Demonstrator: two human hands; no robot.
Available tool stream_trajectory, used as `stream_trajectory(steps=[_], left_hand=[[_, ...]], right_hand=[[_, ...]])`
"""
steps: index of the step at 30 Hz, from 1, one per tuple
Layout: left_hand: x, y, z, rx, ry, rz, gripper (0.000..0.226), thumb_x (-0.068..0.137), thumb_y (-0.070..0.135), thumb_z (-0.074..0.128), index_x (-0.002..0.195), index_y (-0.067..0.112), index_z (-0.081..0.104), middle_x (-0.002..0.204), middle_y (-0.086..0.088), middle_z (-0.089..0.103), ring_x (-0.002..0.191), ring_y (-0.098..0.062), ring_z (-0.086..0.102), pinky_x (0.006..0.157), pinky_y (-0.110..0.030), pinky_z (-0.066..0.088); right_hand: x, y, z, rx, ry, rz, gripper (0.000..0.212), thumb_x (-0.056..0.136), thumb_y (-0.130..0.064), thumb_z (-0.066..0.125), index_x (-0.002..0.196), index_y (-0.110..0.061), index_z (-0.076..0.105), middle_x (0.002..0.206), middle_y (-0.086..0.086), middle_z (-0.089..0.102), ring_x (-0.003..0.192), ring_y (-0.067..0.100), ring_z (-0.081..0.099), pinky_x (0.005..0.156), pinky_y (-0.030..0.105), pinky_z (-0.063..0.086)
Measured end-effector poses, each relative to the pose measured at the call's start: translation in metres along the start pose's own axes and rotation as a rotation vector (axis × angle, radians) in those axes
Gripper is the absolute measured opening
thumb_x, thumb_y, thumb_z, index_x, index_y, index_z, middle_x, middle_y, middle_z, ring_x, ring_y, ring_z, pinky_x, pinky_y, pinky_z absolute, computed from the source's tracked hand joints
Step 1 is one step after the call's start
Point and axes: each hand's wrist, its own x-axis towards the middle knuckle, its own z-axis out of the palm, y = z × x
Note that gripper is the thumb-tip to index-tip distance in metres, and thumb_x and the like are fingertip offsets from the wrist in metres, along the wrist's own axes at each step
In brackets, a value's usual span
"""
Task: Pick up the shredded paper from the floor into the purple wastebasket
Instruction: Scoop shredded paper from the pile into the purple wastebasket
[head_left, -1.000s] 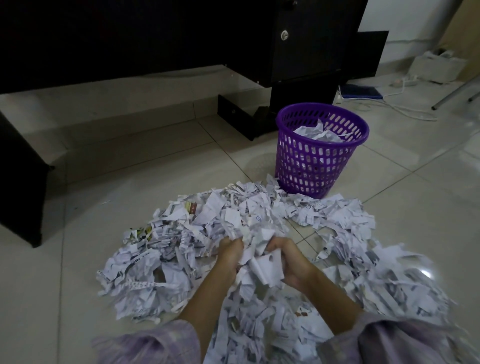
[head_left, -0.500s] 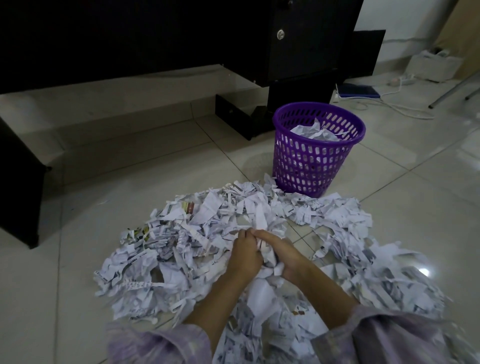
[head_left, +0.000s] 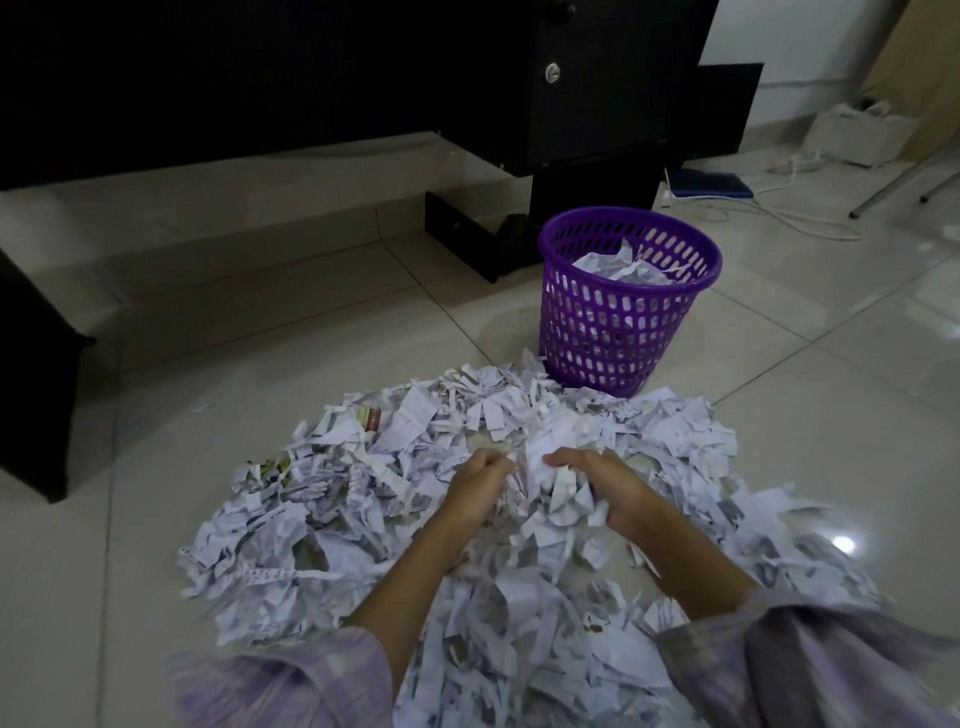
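A wide heap of white shredded paper (head_left: 322, 509) covers the tiled floor in front of me. Beyond its far edge stands the purple wastebasket (head_left: 623, 332), a slotted plastic bin with some paper in it. My left hand (head_left: 475, 491) and my right hand (head_left: 605, 483) sit side by side in the middle of the heap, fingers curled around a bunch of shreds held between them, just above the pile. Lilac sleeves cover both forearms at the bottom of the view.
A black desk with a drawer cabinet (head_left: 597, 83) stands right behind the wastebasket, its foot (head_left: 467, 239) on the floor. Another black panel (head_left: 36, 395) is at the left. Cables and a blue flat device (head_left: 711, 184) lie at the back right.
My hands, pressed together half a second ago, have moved slightly apart and forward, with a bunch of shreds gathered between them.
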Motion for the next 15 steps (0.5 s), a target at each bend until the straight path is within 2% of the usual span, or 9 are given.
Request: stream_trajectory(steps=[2,3,5,7,8,10,12,14,15], left_hand=[[0.003,0.001,-0.002,0.088,0.069,0.051,0.017,0.100,0.028,0.040,0.114,0.021,0.045,0.088,0.011,0.045,0.075,0.000,0.044,0.065,-0.017,0.034],[0.005,0.002,-0.005,0.089,0.096,0.076,0.016,0.101,0.029,0.039,0.114,0.021,0.045,0.090,0.012,0.045,0.077,0.000,0.044,0.067,-0.018,0.035],[0.008,0.010,-0.009,0.027,0.110,0.095,0.032,0.102,0.034,0.034,0.129,0.019,0.045,0.112,0.009,0.047,0.100,-0.007,0.048,0.084,-0.024,0.039],[0.011,0.018,-0.013,-0.075,0.094,0.075,0.048,0.102,0.041,0.028,0.144,0.017,0.035,0.142,0.005,0.039,0.129,-0.015,0.039,0.107,-0.032,0.031],[0.012,0.021,-0.015,-0.121,0.077,0.073,0.054,0.102,0.046,0.025,0.147,0.019,0.032,0.151,0.004,0.033,0.137,-0.017,0.034,0.113,-0.038,0.027],[0.011,0.025,-0.013,-0.176,0.012,0.080,0.060,0.099,0.054,0.020,0.148,0.022,0.031,0.154,0.002,0.031,0.141,-0.021,0.031,0.115,-0.045,0.021],[0.007,0.024,-0.007,-0.203,-0.074,0.076,0.070,0.093,0.064,0.017,0.148,0.023,0.030,0.153,0.001,0.032,0.141,-0.023,0.031,0.116,-0.047,0.020],[0.005,0.018,0.002,-0.243,-0.176,0.045,0.090,0.076,0.082,0.028,0.149,0.029,0.026,0.153,0.003,0.033,0.139,-0.023,0.036,0.117,-0.048,0.021],[0.006,0.014,0.006,-0.254,-0.235,0.040,0.096,0.068,0.088,0.034,0.147,0.033,0.030,0.150,0.005,0.039,0.134,-0.020,0.044,0.116,-0.048,0.025]], right_hand=[[0.002,-0.010,-0.004,-0.062,-0.008,-0.022,0.059,0.066,-0.027,0.079,0.115,0.002,0.062,0.091,0.015,0.073,0.074,0.022,0.071,0.058,0.025,0.054],[0.001,-0.016,-0.006,-0.089,-0.024,-0.027,0.072,0.058,-0.033,0.082,0.118,-0.001,0.060,0.098,0.015,0.072,0.083,0.025,0.071,0.067,0.030,0.056],[-0.002,-0.027,-0.011,-0.123,-0.072,-0.045,0.086,0.049,-0.038,0.085,0.123,-0.004,0.056,0.108,0.015,0.070,0.099,0.029,0.069,0.089,0.039,0.054],[-0.009,-0.037,-0.014,-0.137,-0.113,-0.063,0.080,0.054,-0.034,0.085,0.124,-0.006,0.056,0.111,0.013,0.070,0.103,0.028,0.067,0.098,0.041,0.050],[-0.014,-0.043,-0.014,-0.128,-0.129,-0.073,0.071,0.061,-0.030,0.083,0.123,-0.005,0.058,0.111,0.014,0.070,0.104,0.029,0.067,0.099,0.042,0.049],[-0.021,-0.050,-0.016,-0.095,-0.145,-0.101,0.052,0.073,-0.019,0.076,0.118,0.002,0.062,0.111,0.019,0.070,0.104,0.035,0.066,0.098,0.044,0.050],[-0.027,-0.056,-0.017,-0.056,-0.142,-0.115,0.042,0.078,-0.015,0.071,0.112,0.008,0.063,0.108,0.021,0.069,0.095,0.037,0.066,0.081,0.035,0.056],[-0.028,-0.059,-0.019,0.008,-0.144,-0.113,0.035,0.079,-0.014,0.069,0.107,0.007,0.066,0.100,0.022,0.069,0.081,0.031,0.066,0.069,0.029,0.055],[-0.028,-0.061,-0.019,0.034,-0.126,-0.117,0.036,0.078,-0.016,0.071,0.107,0.005,0.066,0.101,0.022,0.070,0.081,0.031,0.067,0.072,0.031,0.054]])
